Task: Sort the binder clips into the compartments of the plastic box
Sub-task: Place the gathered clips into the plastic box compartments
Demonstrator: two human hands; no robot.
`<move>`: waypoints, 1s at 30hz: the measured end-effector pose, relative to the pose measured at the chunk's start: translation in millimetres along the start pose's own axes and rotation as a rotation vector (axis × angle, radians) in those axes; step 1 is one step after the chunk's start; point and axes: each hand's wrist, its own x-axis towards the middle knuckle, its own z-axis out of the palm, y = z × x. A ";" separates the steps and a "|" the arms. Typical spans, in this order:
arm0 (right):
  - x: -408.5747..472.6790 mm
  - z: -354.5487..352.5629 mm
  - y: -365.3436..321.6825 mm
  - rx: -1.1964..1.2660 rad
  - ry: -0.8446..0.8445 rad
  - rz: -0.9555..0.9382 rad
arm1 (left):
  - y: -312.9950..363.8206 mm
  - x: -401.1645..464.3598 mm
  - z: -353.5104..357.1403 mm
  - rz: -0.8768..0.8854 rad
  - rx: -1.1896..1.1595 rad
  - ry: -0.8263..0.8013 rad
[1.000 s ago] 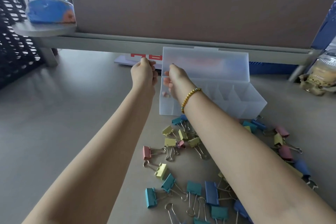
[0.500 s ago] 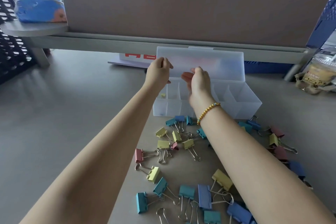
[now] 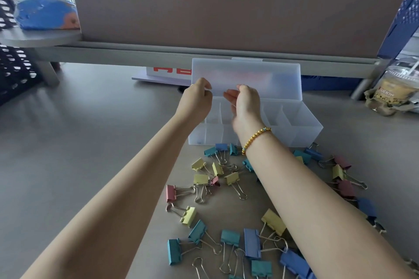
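The clear plastic box [image 3: 303,133] stands open on the desk, its lid [image 3: 272,79] upright at the back and dividers showing inside. My left hand [image 3: 196,102] hovers over the box's left end with fingers curled tight against the thumb; nothing shows in its grasp. My right hand [image 3: 246,104], with a gold bead bracelet on the wrist, is beside it over the left compartments, fingers loosely bent and empty as far as I can see. Several binder clips [image 3: 229,238] in yellow, teal, blue and pink lie loose in front of the box. A tiny blue item [image 3: 199,142] lies in the front left compartment.
A brown partition [image 3: 226,7] and a grey rail close off the back of the desk. A black mesh basket [image 3: 13,70] stands at far left, a drink cup in a bag [image 3: 394,90] at far right, and a white sheet with red print [image 3: 167,72] behind the box.
Both hands have shifted right along the box, from its left edge to over its left compartments. My right hand has lifted from inside the box to lid height.
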 end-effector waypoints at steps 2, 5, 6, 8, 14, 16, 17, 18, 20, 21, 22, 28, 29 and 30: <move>-0.8 -0.4 -0.1 -0.003 -0.003 -0.019 | 0.1 -1.1 0.5 0.023 0.070 -0.018; -1.9 -1.3 -0.4 -0.031 -0.002 -0.054 | -3.7 0.1 -0.8 0.014 0.087 0.001; -2.4 -1.5 -0.5 -0.033 -0.003 -0.058 | -5.9 1.1 -1.8 -0.007 0.062 -0.001; -2.4 -1.4 -0.3 -0.020 -0.009 -0.063 | -9.3 2.8 -4.3 -0.046 -0.008 -0.017; -11.1 -4.8 -1.6 -0.007 -0.072 -0.150 | -9.6 -3.9 -17.3 -0.144 -0.407 0.067; -18.7 -11.6 -3.7 -0.111 -0.094 -0.229 | -11.3 -9.3 -18.2 -0.141 -0.404 0.129; -23.3 -16.2 -4.3 -0.174 -0.105 -0.272 | -11.4 -13.5 -18.1 -0.125 -0.394 0.156; -28.7 -21.4 -4.6 -0.236 -0.116 -0.316 | -11.8 -18.6 -18.1 -0.107 -0.384 0.181; -41.6 -33.1 -3.4 -0.360 -0.124 -0.409 | -13.1 -30.8 -19.8 -0.070 -0.362 0.229; -49.2 -39.5 -2.5 -0.417 -0.122 -0.456 | -14.3 -37.9 -22.0 -0.055 -0.348 0.247; -57.0 -46.0 -1.5 -0.464 -0.126 -0.495 | -15.2 -45.5 -25.3 -0.045 -0.338 0.253; -104.9 -77.7 9.0 -0.836 -0.410 -0.411 | -19.9 -102.0 -54.4 -0.117 -0.207 -0.118; -110.3 -79.8 11.3 -0.889 -0.446 -0.403 | -22.1 -111.0 -56.8 -0.112 -0.149 -0.167; -114.9 -81.4 13.8 -0.931 -0.466 -0.406 | -24.2 -119.3 -58.2 -0.104 -0.093 -0.203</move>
